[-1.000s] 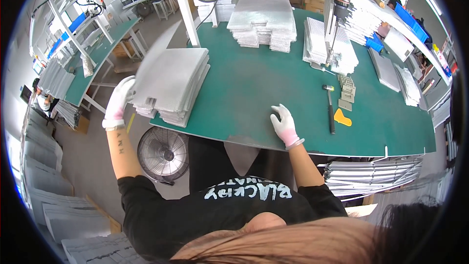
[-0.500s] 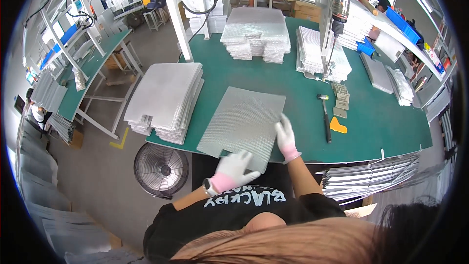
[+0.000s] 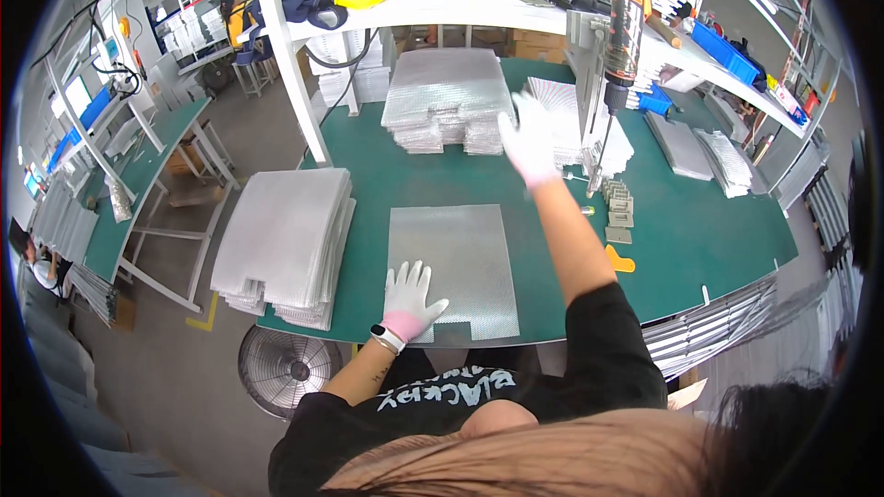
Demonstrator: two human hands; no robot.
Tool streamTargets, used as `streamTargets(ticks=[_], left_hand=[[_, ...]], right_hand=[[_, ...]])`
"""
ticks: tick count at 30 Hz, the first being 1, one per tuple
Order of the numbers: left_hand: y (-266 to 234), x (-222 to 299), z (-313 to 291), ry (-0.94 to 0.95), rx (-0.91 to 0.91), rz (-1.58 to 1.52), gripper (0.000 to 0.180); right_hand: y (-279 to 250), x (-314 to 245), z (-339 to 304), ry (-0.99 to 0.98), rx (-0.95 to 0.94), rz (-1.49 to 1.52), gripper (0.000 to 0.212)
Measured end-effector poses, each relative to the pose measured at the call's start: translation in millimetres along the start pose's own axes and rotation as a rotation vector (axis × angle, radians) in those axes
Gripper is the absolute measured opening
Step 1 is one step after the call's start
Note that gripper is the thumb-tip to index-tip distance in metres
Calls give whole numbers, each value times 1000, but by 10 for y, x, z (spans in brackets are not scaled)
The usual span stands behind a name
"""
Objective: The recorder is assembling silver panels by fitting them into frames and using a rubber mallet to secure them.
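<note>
A silver mesh sheet (image 3: 465,262) with a notch in its near edge lies flat on the green table (image 3: 368,189). My left hand (image 3: 412,302), in a white glove with a pink cuff, rests on its left half, fingers spread. My right hand (image 3: 531,141), gloved alike and slightly blurred, is stretched far forward by the right side of a stack of notched mesh sheets (image 3: 444,92). Its fingers extend, and nothing shows in them. Whether it touches that stack I cannot tell. A second stack of narrower silver sheets (image 3: 557,110) is just beyond this hand.
Another sheet stack (image 3: 281,230) stands at the table's left edge. An upright orange and black power driver (image 3: 624,37) hangs at right above small beige blocks (image 3: 619,212) and a yellow scraper-like tool (image 3: 621,260). My right forearm hides most of a hammer (image 3: 587,211). A floor fan (image 3: 293,370) stands below left.
My right hand has left the sheet's right edge and reached forward to the far stacks. My left hand has flattened on the sheet, which now lies squarer to the table edge. The view has shifted.
</note>
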State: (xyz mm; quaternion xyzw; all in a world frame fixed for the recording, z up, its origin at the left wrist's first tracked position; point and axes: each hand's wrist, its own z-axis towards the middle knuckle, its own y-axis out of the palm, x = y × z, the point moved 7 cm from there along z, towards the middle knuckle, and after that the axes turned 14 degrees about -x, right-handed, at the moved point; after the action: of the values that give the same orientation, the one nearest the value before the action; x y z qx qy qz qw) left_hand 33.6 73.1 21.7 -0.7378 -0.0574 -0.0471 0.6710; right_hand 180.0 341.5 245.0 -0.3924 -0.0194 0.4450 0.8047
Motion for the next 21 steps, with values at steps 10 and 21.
streamTargets(ticks=[10,21], left_hand=[[-7,-29,19,-17,-59,-22,81],[114,-107,68,36,-117,-89,78]], right_hand=[[539,35,886,388,-560,-309,29],[299,436,1216,17,-8,1602,66]])
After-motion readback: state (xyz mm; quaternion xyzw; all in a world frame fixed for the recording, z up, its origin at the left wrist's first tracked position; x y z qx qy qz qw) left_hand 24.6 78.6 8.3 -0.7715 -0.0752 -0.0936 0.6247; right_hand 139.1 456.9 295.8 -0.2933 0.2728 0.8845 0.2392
